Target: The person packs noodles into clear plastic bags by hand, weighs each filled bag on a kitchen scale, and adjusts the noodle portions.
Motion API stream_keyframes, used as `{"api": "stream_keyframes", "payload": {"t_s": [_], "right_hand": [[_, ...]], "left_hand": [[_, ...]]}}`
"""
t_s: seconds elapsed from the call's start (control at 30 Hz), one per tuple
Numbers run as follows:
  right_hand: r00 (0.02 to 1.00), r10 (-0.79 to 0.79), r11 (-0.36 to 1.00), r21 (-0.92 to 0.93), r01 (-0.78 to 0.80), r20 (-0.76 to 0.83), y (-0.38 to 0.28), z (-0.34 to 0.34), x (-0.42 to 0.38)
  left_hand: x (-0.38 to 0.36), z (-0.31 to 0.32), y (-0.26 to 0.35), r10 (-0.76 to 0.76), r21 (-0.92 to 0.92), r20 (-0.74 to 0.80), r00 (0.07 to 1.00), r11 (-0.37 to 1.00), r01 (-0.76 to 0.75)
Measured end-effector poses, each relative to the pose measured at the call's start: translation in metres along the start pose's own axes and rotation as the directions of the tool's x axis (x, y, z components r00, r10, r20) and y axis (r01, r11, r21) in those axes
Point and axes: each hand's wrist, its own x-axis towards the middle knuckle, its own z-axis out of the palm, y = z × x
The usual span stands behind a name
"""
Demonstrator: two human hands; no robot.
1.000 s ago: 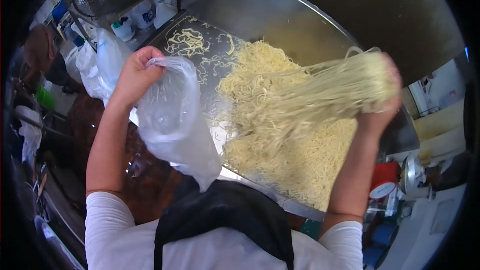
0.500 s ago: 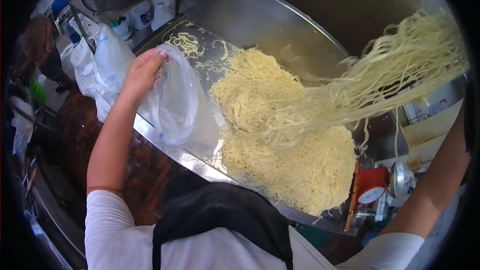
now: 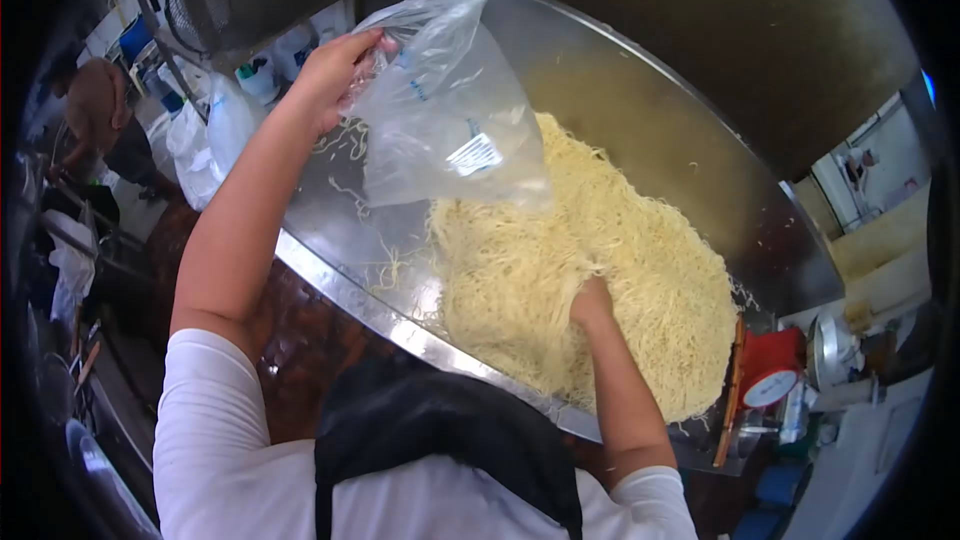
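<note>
A clear plastic bag (image 3: 455, 90) with a small printed label hangs from my left hand (image 3: 340, 78), its fingers closed on the bag's gathered edge. The bag's lower end overlaps a big heap of pale yellow noodles (image 3: 660, 250) in this view. My right hand (image 3: 593, 302) is sunk into the middle of that heap. Its fingers are buried, so their grip cannot be seen. The noodles lie in a wide steel trough (image 3: 335, 260), and loose strands are scattered on the metal left of the heap.
A red dial scale (image 3: 770, 365) stands by the trough's right end, beside a wooden strip (image 3: 730, 395). Filled white bags (image 3: 232, 120) hang at the left. A fan guard (image 3: 205, 0) is at the upper left. Further back, another person (image 3: 100, 110) bends over.
The long bunch of noodles raised at the right is down, and my right hand has come into the heap. My left hand has lifted the bag up and to the right.
</note>
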Motion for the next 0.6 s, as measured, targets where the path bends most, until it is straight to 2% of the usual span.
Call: {"api": "stream_keyframes", "payload": {"t_s": [0.07,0.13,0.23,0.27,0.3,0.37,0.4,0.43,0.47,0.5,0.53,0.6], "right_hand": [[0.965,0.082,0.996,0.064,-0.068,-0.248,-0.029,-0.016,-0.033],[0.958,0.136,0.981,0.171,-0.094,-0.251,-0.052,-0.034,-0.061],[0.944,-0.002,0.877,0.453,0.159,-0.329,-0.018,-0.024,-0.06],[0.908,-0.16,0.879,0.362,0.31,-0.388,-0.022,-0.042,-0.068],[0.922,-0.072,0.79,0.543,0.285,-0.379,-0.028,-0.061,-0.076],[0.948,0.089,0.51,0.831,0.221,-0.307,-0.054,-0.113,-0.095],[0.948,-0.035,0.107,0.942,0.317,-0.315,-0.06,-0.139,-0.099],[0.935,-0.157,-0.316,0.913,0.258,-0.319,-0.066,-0.166,-0.103],[0.897,-0.242,-0.522,0.829,0.201,-0.37,-0.072,-0.192,-0.107],[0.852,-0.295,-0.614,0.769,0.178,-0.433,-0.076,-0.214,-0.111],[0.809,-0.327,-0.667,0.725,0.169,-0.489,-0.081,-0.231,-0.114],[0.741,-0.368,-0.72,0.677,0.155,-0.561,-0.094,-0.244,-0.114]], "left_hand": [[0.026,0.005,-0.015,-0.06,-0.04,0.107,0.992,0.997,0.064],[0.03,0.037,-0.011,-0.068,-0.021,0.075,0.995,0.997,0.07],[0.036,0.064,-0.019,-0.082,-0.105,0.113,0.99,0.99,0.094],[0.046,0.067,-0.027,-0.077,-0.112,0.142,0.987,0.989,0.093],[0.055,0.071,-0.035,-0.072,-0.119,0.171,0.983,0.988,0.094],[0.058,0.079,-0.043,-0.062,-0.107,0.211,0.975,0.99,0.086],[0.055,0.099,-0.051,-0.061,-0.169,0.072,0.996,0.983,0.072],[0.052,0.11,-0.058,-0.036,-0.149,0.034,0.999,0.988,0.041],[0.051,0.119,-0.065,-0.006,-0.129,-0.003,1.0,0.992,0.006],[0.047,0.129,-0.07,0.028,-0.108,-0.039,0.999,0.994,-0.032],[0.033,0.139,-0.072,0.112,0.009,-0.006,0.994,0.994,-0.112],[0.018,0.171,-0.091,0.324,0.07,0.026,0.946,0.943,-0.325]]}}
